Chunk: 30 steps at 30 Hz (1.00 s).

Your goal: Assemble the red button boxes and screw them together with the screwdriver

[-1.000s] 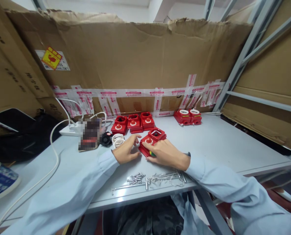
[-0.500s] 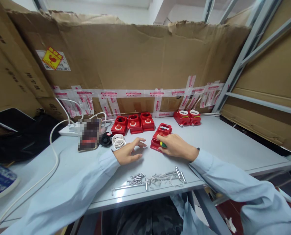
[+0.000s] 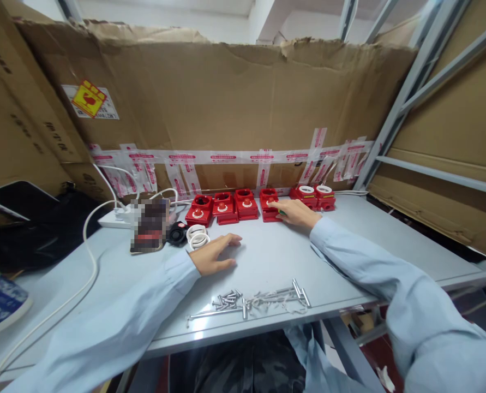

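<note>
- Head view, right hand (image 3: 299,213): fingers pinching one red housing (image 3: 269,213), green handle (image 3: 281,212) at the fingers.
- That housing: far side of the table (image 3: 263,262), between three red units (image 3: 231,209) and two white-ringed ones (image 3: 310,200).
- Left hand (image 3: 212,256): spread, near white rings (image 3: 198,234).

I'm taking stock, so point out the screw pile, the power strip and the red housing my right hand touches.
Screw pile (image 3: 227,299), head view: middle.
Power strip (image 3: 112,220), head view: left part.
Red housing (image 3: 269,214), head view: front part.
</note>
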Each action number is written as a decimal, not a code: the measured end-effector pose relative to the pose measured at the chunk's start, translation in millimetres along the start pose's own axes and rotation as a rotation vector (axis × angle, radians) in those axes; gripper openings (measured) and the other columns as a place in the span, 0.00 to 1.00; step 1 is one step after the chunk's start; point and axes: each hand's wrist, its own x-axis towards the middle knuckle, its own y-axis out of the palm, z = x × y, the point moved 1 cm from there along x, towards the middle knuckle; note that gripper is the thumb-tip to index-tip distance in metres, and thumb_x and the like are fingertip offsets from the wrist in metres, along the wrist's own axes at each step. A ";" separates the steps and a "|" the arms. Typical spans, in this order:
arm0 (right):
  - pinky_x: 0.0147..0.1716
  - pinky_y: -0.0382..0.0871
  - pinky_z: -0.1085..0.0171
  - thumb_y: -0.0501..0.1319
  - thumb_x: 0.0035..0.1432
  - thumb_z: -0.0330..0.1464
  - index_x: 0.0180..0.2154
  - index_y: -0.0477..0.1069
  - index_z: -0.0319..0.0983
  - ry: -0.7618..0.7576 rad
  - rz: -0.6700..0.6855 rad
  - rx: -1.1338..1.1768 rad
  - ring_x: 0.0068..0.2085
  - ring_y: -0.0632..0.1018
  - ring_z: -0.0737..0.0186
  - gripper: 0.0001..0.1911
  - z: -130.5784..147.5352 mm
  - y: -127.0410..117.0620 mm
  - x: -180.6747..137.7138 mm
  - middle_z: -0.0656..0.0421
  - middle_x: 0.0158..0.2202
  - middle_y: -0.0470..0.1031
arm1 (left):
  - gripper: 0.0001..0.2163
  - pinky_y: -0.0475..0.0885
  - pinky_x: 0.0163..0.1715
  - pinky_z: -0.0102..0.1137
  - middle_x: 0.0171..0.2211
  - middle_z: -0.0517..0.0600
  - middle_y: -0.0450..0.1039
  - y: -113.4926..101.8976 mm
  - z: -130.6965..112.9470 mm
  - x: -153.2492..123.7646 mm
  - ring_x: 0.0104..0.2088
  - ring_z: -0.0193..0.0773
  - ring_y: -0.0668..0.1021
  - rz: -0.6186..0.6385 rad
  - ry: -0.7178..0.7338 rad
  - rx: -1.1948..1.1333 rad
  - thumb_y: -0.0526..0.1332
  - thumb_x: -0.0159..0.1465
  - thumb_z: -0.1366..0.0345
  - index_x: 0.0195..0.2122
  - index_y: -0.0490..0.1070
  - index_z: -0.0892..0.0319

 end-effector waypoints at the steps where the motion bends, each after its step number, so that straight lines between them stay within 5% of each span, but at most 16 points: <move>1: 0.38 0.61 0.64 0.55 0.62 0.29 0.57 0.63 0.41 -0.007 -0.001 -0.010 0.49 0.73 0.56 0.22 -1.2 1.9 3.9 0.51 0.50 0.74 | 0.21 0.71 0.45 0.38 0.54 0.58 0.69 0.3 0.3 -0.2 0.53 0.46 0.73 -0.005 -0.001 0.008 0.59 0.62 0.60 0.55 0.59 0.58; 9: 0.36 0.61 0.65 0.52 0.64 0.31 0.57 0.63 0.38 0.096 -0.076 -0.055 0.48 0.73 0.57 0.19 3.1 4.9 12.0 0.50 0.48 0.74 | 0.20 0.71 0.46 0.38 0.54 0.58 0.68 -1.1 1.1 -2.0 0.52 0.47 0.72 0.005 0.006 0.052 0.58 0.62 0.59 0.54 0.61 0.60; 15: 0.38 0.61 0.61 0.51 0.64 0.37 0.50 0.67 0.36 0.519 -0.186 -0.112 0.44 0.76 0.52 0.17 -39.3 -15.3 -11.4 0.46 0.45 0.75 | 0.19 0.69 0.48 0.39 0.52 0.58 0.69 -1.7 2.4 -2.8 0.50 0.47 0.72 -0.007 0.036 0.075 0.57 0.63 0.59 0.54 0.62 0.59; 19: 0.37 0.62 0.59 0.55 0.59 0.47 0.48 0.68 0.33 0.730 -0.181 -0.127 0.44 0.76 0.46 0.25 -69.3 -16.9 -28.5 0.41 0.44 0.74 | 0.18 0.68 0.51 0.40 0.50 0.57 0.69 -0.6 3.8 -2.6 0.49 0.46 0.73 -0.024 0.064 0.085 0.57 0.63 0.59 0.53 0.63 0.59; 30: 0.36 0.63 0.60 0.55 0.57 0.44 0.47 0.70 0.33 0.753 -0.096 -0.057 0.45 0.76 0.47 0.23 -64.0 -8.4 -17.7 0.42 0.44 0.75 | 0.19 0.65 0.55 0.43 0.52 0.59 0.67 -1.4 6.2 -2.8 0.53 0.48 0.71 0.028 0.078 0.121 0.58 0.63 0.63 0.54 0.62 0.60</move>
